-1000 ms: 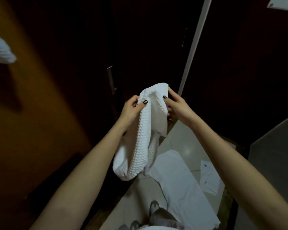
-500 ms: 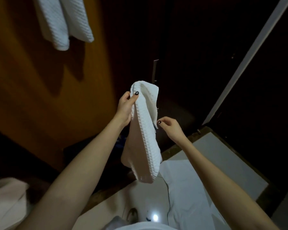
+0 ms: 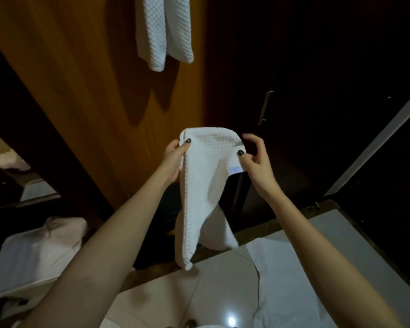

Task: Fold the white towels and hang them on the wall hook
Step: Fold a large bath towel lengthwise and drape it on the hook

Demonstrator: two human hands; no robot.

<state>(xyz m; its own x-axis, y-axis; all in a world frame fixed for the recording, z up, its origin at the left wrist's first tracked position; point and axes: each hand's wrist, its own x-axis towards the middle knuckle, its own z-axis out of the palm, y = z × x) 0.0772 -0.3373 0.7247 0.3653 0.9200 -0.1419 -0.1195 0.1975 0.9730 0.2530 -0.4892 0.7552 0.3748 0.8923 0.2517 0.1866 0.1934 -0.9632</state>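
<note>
Left grip: my left grip (image 3: 173, 159) pinches the upper left corner of the held towel (image 3: 204, 185), thumb on the front and fingers behind.
Right grip: my right grip (image 3: 256, 162) pinches the upper right corner, with the thumb pressed just above a small label (image 3: 236, 169). The other fingers are spread behind the cloth and partly blurred.
Held towel: a white waffle-weave towel, doubled over. Its folded edge stretches between my two grips at chest height, and its layers hang down unevenly toward the floor (image 3: 213, 294).
Hung towel: a second white towel (image 3: 163, 31) hangs folded high on the wooden wall panel (image 3: 92, 79), well above and a little left of my hands.
Hook: out of view above the top edge, so I cannot tell how much room it has.
Done, by my judgement: one towel is folded and up on the wall, and this one has at least one fold.
Left to do: the lower ends do not line up, so the fold likely needs squaring or another pass before I lift it to the wall.
Also in view: a white sheet (image 3: 294, 280) lies on the floor at right, and a pale bundle (image 3: 33, 252) at lower left. I cannot tell whether either is a towel.
</note>
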